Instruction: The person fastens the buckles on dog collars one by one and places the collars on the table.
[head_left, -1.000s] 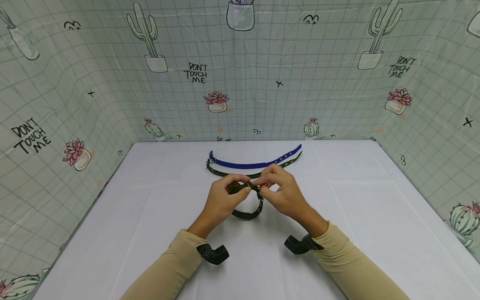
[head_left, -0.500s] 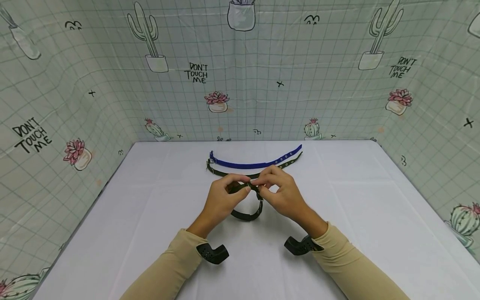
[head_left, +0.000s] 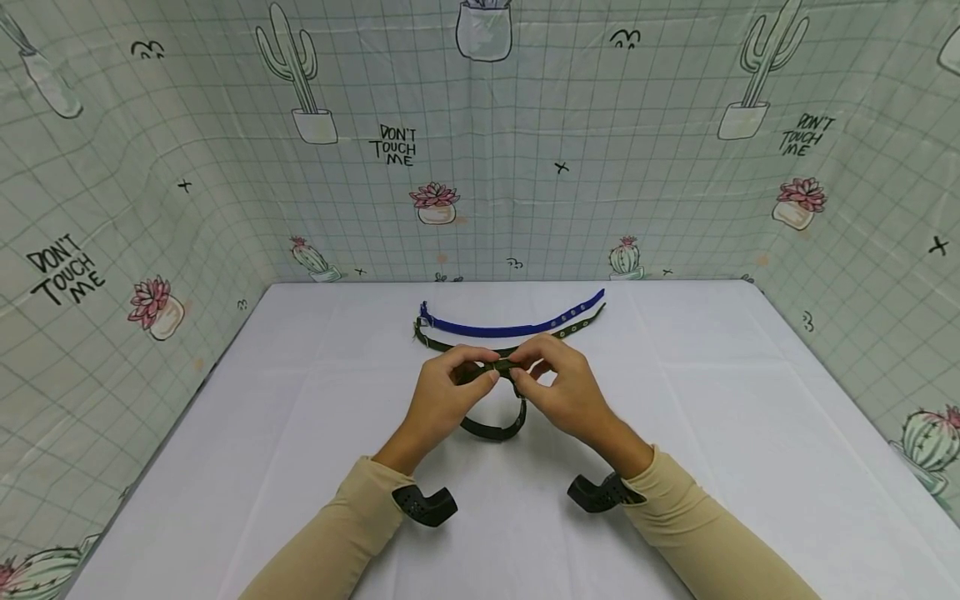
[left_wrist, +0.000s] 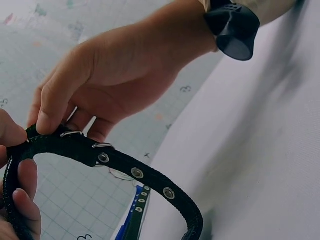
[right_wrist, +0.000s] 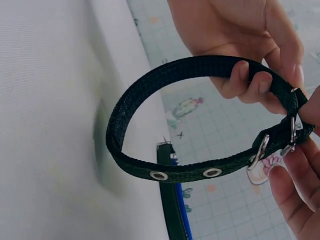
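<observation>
A dark green pet collar [head_left: 491, 433], bent into a loop, hangs between both hands above the white table. My left hand [head_left: 442, 393] pinches the band near its upper left part; in the right wrist view, some of its fingers curl through the loop. My right hand [head_left: 561, 379] pinches the collar at the upper right, close to the metal buckle [right_wrist: 293, 131]. A metal ring [right_wrist: 259, 152] sits on the strap beside that buckle. Metal-rimmed eyelets [left_wrist: 137, 173] line the lower strap. Fingers partly hide the strap end at the buckle.
Behind the hands, a blue collar [head_left: 487, 332] and another green collar [head_left: 442, 344] lie stretched out side by side on the white table [head_left: 675, 400]. A patterned cloth wall [head_left: 510, 225] rises along the back and sides.
My right fingertips have shifted slightly to the right along the strap, and the piece between the hands looks straighter. The left hand and the collars on the table stay in place.
</observation>
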